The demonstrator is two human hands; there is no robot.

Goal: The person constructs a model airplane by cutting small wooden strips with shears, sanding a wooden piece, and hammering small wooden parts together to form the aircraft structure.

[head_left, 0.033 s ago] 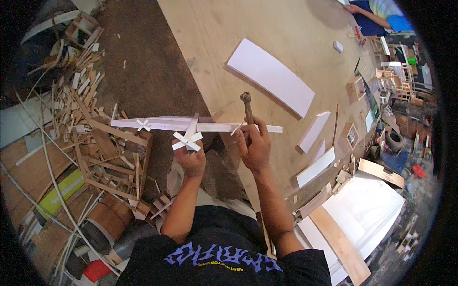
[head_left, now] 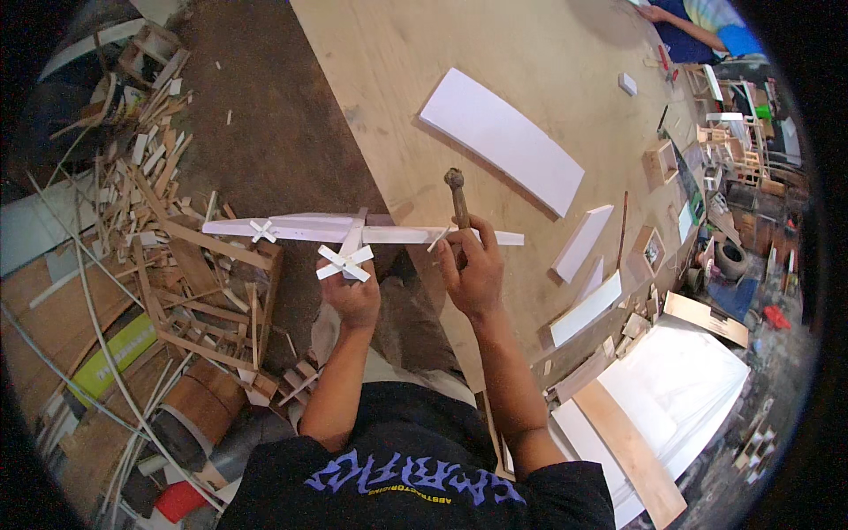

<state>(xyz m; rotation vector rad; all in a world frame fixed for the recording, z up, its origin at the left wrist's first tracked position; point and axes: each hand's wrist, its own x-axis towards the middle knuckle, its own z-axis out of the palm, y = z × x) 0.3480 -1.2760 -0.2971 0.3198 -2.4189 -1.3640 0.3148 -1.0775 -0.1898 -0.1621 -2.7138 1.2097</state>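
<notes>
My left hand (head_left: 353, 296) is closed around the body of a white model airplane (head_left: 300, 230), which I hold level in front of me. Its wing reaches out to both sides, and white cross-shaped propellers (head_left: 344, 263) show at the nose and on the left wing. In my right hand (head_left: 473, 269), closed beside the right wing, is a brown stick-like tool (head_left: 458, 199) with a dark knobbed end pointing away from me. A thin pale stick (head_left: 438, 239) pokes out by the fingers of that hand; I cannot tell how it is held.
On the plywood board (head_left: 380, 71) lie a curved white panel (head_left: 503, 141), narrower white strips (head_left: 583, 243) and small open wooden boxes (head_left: 649, 251). Wood scraps (head_left: 159, 150) and a wooden frame (head_left: 216, 243) crowd the left. A co-worker's arm (head_left: 693, 34) shows at the far right.
</notes>
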